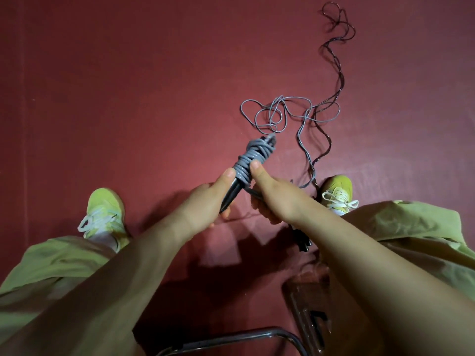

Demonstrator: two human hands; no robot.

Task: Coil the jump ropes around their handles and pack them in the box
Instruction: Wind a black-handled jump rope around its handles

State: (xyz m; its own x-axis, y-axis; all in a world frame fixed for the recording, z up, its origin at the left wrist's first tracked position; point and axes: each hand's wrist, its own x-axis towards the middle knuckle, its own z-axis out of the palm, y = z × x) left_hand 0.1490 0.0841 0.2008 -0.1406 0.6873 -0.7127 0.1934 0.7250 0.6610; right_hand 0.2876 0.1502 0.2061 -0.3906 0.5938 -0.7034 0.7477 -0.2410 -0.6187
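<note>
mid-coil: left hand (pixel 205 201) clamps the black plastic handles (pixel 232 194), right hand (pixel 272 194) pinches the thin grey rope (pixel 277 111); next, wind the slack beyond the handles.

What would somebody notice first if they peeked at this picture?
Probably the two hands in the middle: the left hand grips the black handles while the right hand pinches the grey rope coiled around them. Next, the loose rope squiggling over the red floor beyond, and the bright green shoes on either side.
</note>
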